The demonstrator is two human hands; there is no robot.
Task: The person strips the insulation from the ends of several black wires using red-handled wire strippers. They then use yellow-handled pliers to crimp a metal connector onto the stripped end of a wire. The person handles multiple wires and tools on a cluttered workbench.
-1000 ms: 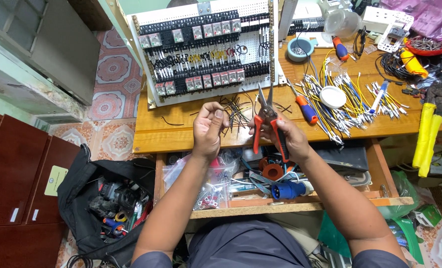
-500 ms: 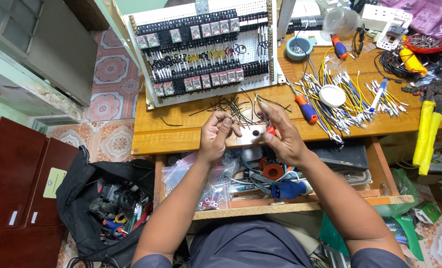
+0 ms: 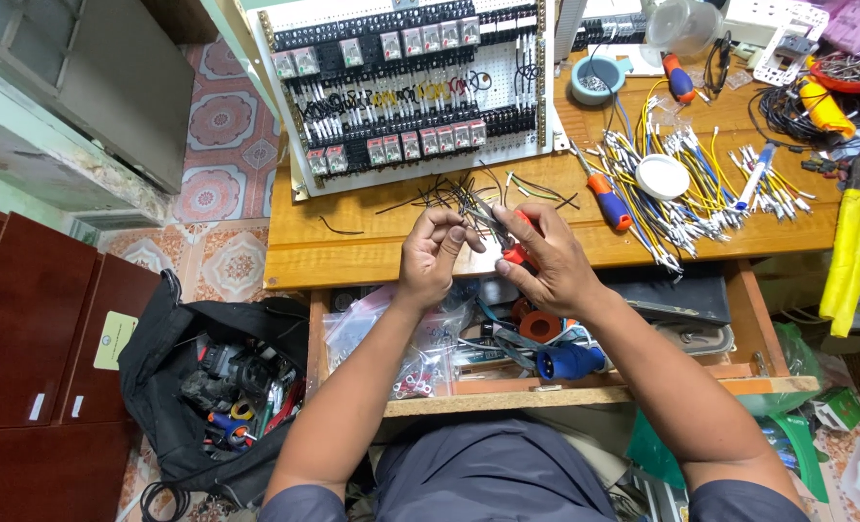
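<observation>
My right hand (image 3: 544,263) grips red-handled wire cutters (image 3: 515,240), their tips pointing left toward my left hand (image 3: 433,253). That hand pinches a short piece of thin black wire (image 3: 471,215) between thumb and forefinger, right at the cutter tips. Both hands hover over the front edge of the wooden workbench (image 3: 353,253). Just beyond them lies a heap of short black wires (image 3: 449,196). Behind that leans a white perforated panel (image 3: 411,92) carrying rows of relays and terminal blocks.
A red and blue screwdriver (image 3: 607,198), a white lid (image 3: 662,176) and a spread of yellow and blue ferruled wires (image 3: 701,184) lie right of the hands. Yellow-handled crimpers (image 3: 850,261) sit at the far right. An open drawer (image 3: 546,358) and a black tool bag (image 3: 217,387) are below.
The cutters went from held upright with blades pointing away to turned sideways toward my left hand. My left hand has closed on a short wire at the tips. The view shifted slightly.
</observation>
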